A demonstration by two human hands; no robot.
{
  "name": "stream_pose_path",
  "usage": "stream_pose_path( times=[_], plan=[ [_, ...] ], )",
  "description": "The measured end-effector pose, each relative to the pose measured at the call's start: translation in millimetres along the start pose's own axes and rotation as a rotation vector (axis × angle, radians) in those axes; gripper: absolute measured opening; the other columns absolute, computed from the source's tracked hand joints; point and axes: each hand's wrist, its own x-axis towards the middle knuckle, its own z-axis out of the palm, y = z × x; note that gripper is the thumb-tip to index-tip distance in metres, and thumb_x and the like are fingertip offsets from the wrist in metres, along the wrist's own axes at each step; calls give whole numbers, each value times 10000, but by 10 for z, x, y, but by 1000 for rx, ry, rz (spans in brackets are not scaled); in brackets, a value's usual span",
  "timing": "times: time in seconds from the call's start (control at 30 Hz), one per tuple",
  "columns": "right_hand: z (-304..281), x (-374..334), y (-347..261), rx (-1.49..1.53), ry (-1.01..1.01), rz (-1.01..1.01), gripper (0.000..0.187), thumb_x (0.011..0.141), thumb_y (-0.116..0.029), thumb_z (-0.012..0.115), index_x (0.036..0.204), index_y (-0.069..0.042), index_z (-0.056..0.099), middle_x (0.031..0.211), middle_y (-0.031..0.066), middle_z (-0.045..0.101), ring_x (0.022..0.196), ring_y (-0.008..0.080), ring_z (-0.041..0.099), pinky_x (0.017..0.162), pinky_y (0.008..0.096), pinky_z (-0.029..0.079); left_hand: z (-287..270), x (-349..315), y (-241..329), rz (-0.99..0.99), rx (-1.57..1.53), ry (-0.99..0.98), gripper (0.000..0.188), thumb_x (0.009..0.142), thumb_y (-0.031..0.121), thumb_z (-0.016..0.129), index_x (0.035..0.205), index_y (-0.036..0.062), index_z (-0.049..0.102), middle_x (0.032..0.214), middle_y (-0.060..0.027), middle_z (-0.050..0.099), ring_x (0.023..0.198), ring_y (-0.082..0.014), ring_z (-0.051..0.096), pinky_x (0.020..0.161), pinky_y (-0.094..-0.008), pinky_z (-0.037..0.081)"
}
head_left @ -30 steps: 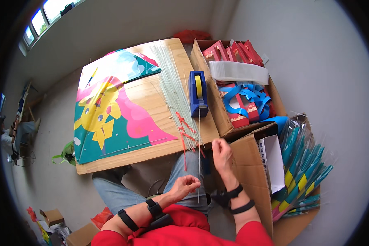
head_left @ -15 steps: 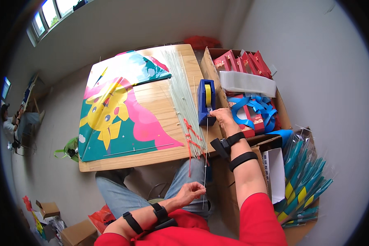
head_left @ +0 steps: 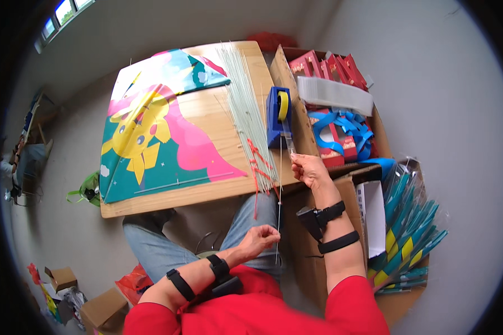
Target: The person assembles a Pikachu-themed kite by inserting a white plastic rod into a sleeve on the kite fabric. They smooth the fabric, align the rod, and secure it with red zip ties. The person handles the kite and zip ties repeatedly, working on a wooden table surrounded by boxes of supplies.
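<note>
My left hand (head_left: 261,239) pinches a thin white rod (head_left: 279,215) that stands nearly in line with the table's front edge and reaches up to the tape dispenser. My right hand (head_left: 308,169) grips the free end of a strip of clear tape (head_left: 289,143), stretched from the blue tape dispenser (head_left: 278,124) with its yellow core. The rod's upper end lies beside the strip; whether they touch I cannot tell. Left of the dispenser lies a bundle of thin pale rods (head_left: 243,106), with red string (head_left: 258,162) across its near end.
A printed kite-like sheet with a yellow cartoon figure (head_left: 142,125) covers the left of the wooden table (head_left: 207,106). On the right, a cardboard box (head_left: 286,72) holds red boxes, blue ribbon (head_left: 341,128) and clear sleeves. Wrapped teal bundles (head_left: 408,240) stand nearer. Another person is at far left.
My right hand has drawn away from the dispenser toward me, pulling out a length of tape. My left hand still pinches the rod. The whole view has shifted slightly.
</note>
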Motion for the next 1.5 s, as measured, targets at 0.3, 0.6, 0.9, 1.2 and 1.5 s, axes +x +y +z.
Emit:
stream_pose_path(
  times=[0.3,0.6,0.9,1.2,1.5],
  plan=[
    [-93,-1987,1474,48,96,-94,128,830,-120,655,888,-15,610,683,-15,586,571,38,529,518,164,421,0,41,-45,94,27,-8,112,845,159,632,885,57,610,759,24,587,661,-52,504,600,-199,402],
    [-43,-2488,1849,118,182,-66,133,817,-97,671,891,-6,606,728,3,602,594,50,539,552,166,431,104,42,-38,67,-3,26,122,848,188,639,865,74,601,742,28,581,633,-40,485,575,-180,391],
    [-242,-2419,1892,56,134,-115,104,843,-101,638,896,-26,587,735,-9,580,620,50,532,577,176,431,-195,-704,-37,-69,24,-117,96,843,122,602,819,39,560,690,-9,537,623,-84,515,576,-219,427],
    [-309,-2286,2057,35,112,-83,84,861,-88,609,897,-24,568,728,-5,563,645,54,523,625,180,425,-920,365,965,230,192,315,93,831,119,614,794,39,584,666,-2,554,580,-69,504,552,-212,423],
    [-463,-2171,2134,134,114,20,89,860,-79,600,909,-17,559,760,10,574,679,71,536,655,207,441,-1033,1352,1414,392,794,727,364,844,341,601,924,-13,628,810,-155,653,707,-219,635,661,-346,494]
  ],
)
